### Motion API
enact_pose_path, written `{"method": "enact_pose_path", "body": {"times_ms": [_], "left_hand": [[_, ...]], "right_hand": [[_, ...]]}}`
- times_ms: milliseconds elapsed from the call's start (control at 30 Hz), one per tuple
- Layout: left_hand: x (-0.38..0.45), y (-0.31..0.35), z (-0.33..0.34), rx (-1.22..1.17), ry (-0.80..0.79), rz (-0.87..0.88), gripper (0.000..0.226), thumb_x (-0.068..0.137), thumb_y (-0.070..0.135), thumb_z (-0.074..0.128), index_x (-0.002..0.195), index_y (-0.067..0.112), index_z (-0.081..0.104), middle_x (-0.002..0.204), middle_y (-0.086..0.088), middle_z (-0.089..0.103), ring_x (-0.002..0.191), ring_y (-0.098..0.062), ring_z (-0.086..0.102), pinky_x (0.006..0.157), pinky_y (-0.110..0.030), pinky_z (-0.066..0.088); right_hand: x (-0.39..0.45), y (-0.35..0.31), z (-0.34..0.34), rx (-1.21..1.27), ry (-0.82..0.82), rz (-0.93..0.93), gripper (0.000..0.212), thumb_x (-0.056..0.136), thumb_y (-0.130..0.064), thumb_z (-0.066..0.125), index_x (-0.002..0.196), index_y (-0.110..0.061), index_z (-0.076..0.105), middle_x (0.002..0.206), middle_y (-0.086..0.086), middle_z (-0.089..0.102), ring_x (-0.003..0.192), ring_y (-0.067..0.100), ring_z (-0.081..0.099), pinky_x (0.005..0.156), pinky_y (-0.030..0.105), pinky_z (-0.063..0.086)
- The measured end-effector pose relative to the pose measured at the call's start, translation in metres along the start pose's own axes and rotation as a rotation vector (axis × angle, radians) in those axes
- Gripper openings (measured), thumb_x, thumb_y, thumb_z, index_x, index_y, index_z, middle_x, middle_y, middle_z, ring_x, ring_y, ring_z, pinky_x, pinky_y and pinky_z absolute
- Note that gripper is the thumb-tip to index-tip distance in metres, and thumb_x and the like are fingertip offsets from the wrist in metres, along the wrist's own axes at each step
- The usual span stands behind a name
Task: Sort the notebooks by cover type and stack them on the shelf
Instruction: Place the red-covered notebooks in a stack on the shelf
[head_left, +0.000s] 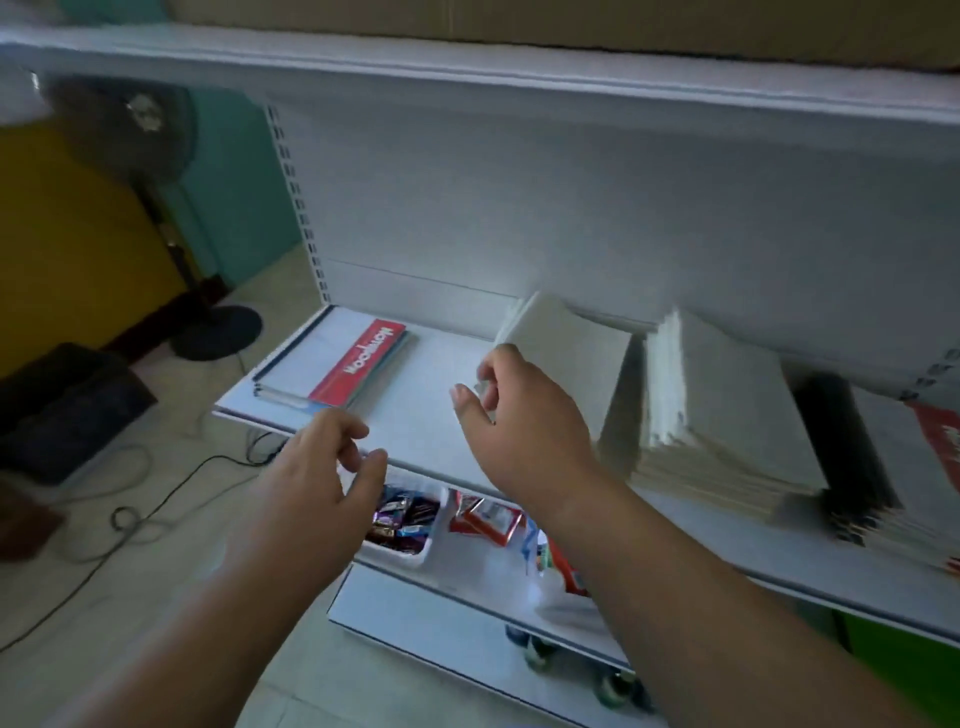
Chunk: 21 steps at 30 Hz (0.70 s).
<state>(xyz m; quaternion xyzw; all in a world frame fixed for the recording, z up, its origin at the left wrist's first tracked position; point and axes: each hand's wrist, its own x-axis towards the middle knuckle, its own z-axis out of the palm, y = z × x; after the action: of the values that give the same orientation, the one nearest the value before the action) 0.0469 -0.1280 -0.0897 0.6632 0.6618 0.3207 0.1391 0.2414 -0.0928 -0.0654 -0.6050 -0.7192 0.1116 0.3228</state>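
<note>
A white metal shelf (426, 415) runs across the view, backed by a plain white panel, with another white shelf board overhead. To the left lies a tiled floor with black cables, a standing fan (156, 171) and yellow and teal walls.

At the shelf's left end, close to its left edge and reaching toward the front edge, a red-and-white notebook (337, 364) lies flat on top of another one. Bare shelf stretches from it to the middle, open right up to the front edge.

The right hand (519, 415) is raised over the middle of the shelf, its fingers (493, 371) curled round the near left corner of a plain white notebook (571, 364), which is tilted and blurred. Just right of it, a tall stack of white notebooks (727, 415) leans on the shelf, and beyond that, dark spiral-bound notebooks (841, 457) stand toward the right end.

The left hand (317, 488) hovers at the front edge of the shelf, fingers loosely curled and holding nothing.

Beneath, a lower shelf carries a white tray of wrapped sweets (405, 519) and red packets (488, 519).
</note>
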Motion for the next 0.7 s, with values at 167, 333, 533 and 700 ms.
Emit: {"method": "enact_pose_path", "body": {"times_ms": [167,333,533,700], "left_hand": [[0.035,-0.064,-0.032,0.006,0.040,-0.119,0.010,0.095,0.029,0.060,0.103,0.027,0.055,0.081,0.014,0.057,0.069,-0.001,0.052,0.056,-0.019,0.032],[0.087,-0.110,-0.042,0.041,0.006,-0.189,0.011,0.096,0.037,0.055,0.105,0.034,0.048,0.086,0.017,0.058,0.069,-0.002,0.055,0.057,-0.025,0.040],[0.147,-0.152,-0.057,0.019,-0.086,-0.222,0.010,0.098,0.040,0.051,0.108,0.038,0.047,0.092,0.021,0.058,0.072,0.001,0.055,0.060,-0.024,0.044],[0.187,-0.186,-0.061,-0.052,-0.140,-0.116,0.010,0.096,0.037,0.053,0.105,0.033,0.053,0.087,0.021,0.059,0.067,-0.003,0.055,0.057,-0.023,0.041]], "right_hand": [[0.055,-0.048,0.061,-0.004,-0.012,-0.078,0.023,0.098,-0.043,0.051,0.099,-0.021,0.046,0.083,-0.008,0.054,0.072,0.015,0.053,0.062,0.030,0.037],[0.115,-0.062,0.122,0.020,-0.028,-0.074,0.024,0.097,-0.044,0.053,0.094,-0.022,0.045,0.086,-0.002,0.059,0.078,0.021,0.060,0.067,0.037,0.050],[0.169,-0.065,0.165,-0.052,-0.075,0.115,0.036,0.092,-0.057,0.052,0.092,-0.021,0.046,0.084,-0.003,0.059,0.078,0.023,0.058,0.067,0.034,0.048],[0.181,-0.060,0.209,-0.297,-0.241,0.485,0.068,0.083,-0.078,0.045,0.110,-0.016,0.046,0.097,0.000,0.061,0.086,0.024,0.059,0.066,0.031,0.041]]}}
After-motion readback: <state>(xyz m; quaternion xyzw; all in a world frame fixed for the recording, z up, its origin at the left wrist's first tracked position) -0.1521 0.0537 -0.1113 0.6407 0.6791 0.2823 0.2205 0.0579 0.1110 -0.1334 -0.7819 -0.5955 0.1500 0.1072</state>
